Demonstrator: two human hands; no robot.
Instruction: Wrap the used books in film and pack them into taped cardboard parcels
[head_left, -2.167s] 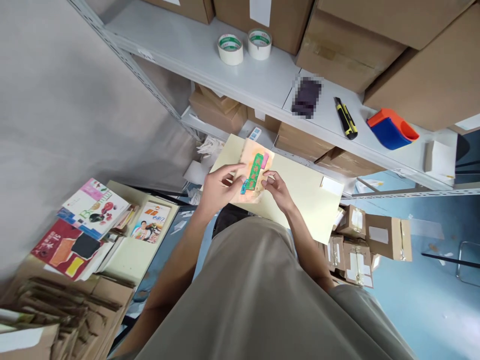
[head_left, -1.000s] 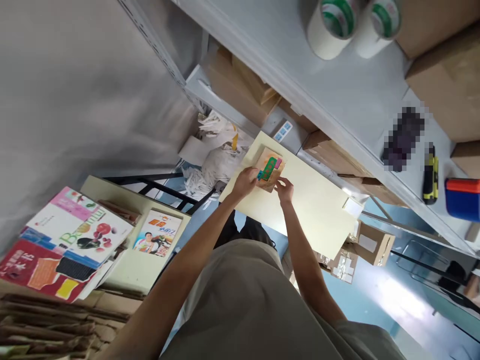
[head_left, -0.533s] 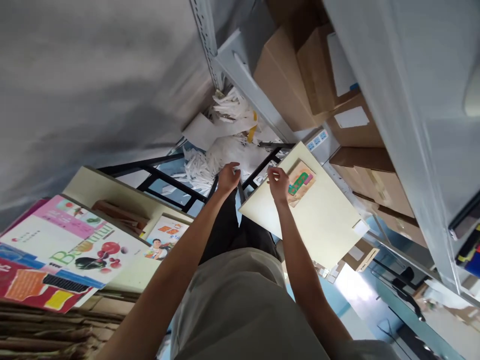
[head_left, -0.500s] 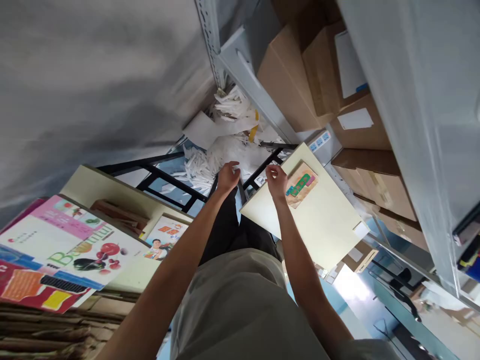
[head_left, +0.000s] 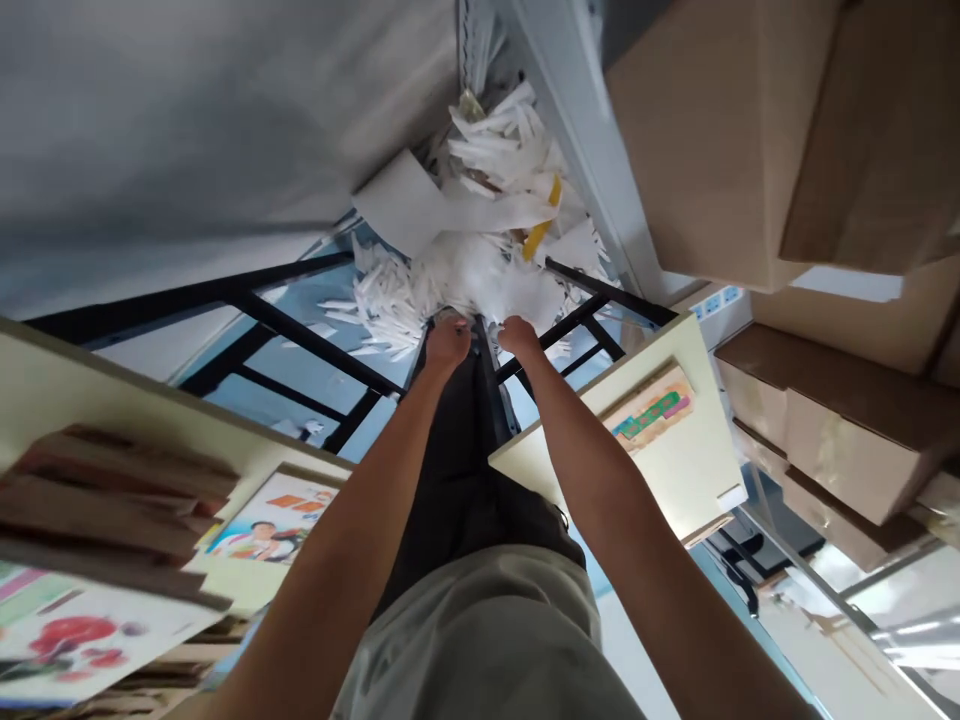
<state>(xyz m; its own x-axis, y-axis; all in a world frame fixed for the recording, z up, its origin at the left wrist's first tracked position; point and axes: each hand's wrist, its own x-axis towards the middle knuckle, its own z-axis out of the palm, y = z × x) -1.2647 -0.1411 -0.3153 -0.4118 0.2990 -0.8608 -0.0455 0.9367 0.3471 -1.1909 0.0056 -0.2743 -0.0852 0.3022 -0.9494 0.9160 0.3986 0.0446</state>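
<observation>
My left hand [head_left: 448, 342] reaches forward over my dark trousers with its fingers curled closed. Close by on the right, my right hand [head_left: 519, 336] is closed too, knuckles upward. A narrow gap separates them. Whatever the fingers hold, if anything, is hidden behind the hands. Just beyond both lies a heap of white paper strips and scraps [head_left: 390, 305] on the floor, its middle pale and hazy. A larger white sheet [head_left: 405, 205] rests across the heap, and a yellow strip [head_left: 541, 225] lies on its right side.
Black-framed tables flank me. The left cream tabletop [head_left: 150, 390] carries brown cardboard pieces [head_left: 112, 490] and printed booklets [head_left: 274, 515]; the right tabletop [head_left: 675, 470] carries a coloured card [head_left: 651, 405]. Cardboard boxes [head_left: 720, 140] fill a grey metal shelf [head_left: 592, 130] on the right. A power strip [head_left: 716, 300] sits beside it.
My view has moved forward and down towards the paper heap. My hands have come closer together, and the right hand has gone from a loose curl beside the card to closed near the heap.
</observation>
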